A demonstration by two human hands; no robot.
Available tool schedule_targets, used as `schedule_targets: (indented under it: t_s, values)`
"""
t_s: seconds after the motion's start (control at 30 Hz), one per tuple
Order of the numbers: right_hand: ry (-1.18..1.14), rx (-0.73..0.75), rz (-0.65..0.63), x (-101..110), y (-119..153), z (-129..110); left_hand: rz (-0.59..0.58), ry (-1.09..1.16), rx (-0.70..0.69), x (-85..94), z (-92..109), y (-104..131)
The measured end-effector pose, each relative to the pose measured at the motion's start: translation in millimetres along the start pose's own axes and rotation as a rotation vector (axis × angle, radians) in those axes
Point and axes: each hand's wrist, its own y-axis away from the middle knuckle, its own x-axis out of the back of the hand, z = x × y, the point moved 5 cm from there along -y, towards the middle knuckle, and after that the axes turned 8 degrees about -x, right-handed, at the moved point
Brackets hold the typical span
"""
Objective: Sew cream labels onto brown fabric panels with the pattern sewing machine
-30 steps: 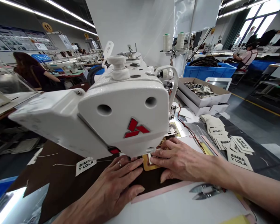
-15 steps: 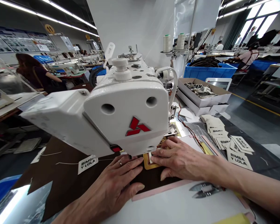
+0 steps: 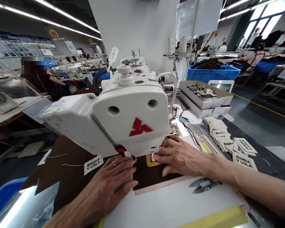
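Observation:
My left hand (image 3: 115,182) lies flat on dark brown fabric (image 3: 142,174), fingers stretched out below the head of a white sewing machine (image 3: 133,110). To its left, a cream label (image 3: 93,165) printed BIMBA Y LOLA lies on the fabric with a thread tail. My right hand (image 3: 182,155) rests with fingers extended over a yellow frame (image 3: 152,164), fingertips touching a small white label (image 3: 154,157) inside it. That label is mostly covered by the fingers. The machine's head hides the needle area. Thread snips (image 3: 201,184) lie beside my right forearm on a white board (image 3: 180,198).
Loose printed labels (image 3: 243,160) are piled at the right. Behind them stands a cardboard box (image 3: 205,103) of labels, then a blue crate (image 3: 211,75). Thread cones (image 3: 169,47) stand at the back. A person (image 3: 38,79) sits at the left, and other people work farther off.
My left hand has slid left, away from the yellow frame. My right hand stays on the label in the frame. The whole view has shifted slightly.

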Motion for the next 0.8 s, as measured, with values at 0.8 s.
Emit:
schedule_targets:
  t_s: [0.8]
  values:
    - [0.024, -0.015, 0.017, -2, -5, 9, -0.008, -0.060, 0.020, 9.2, -12, 15]
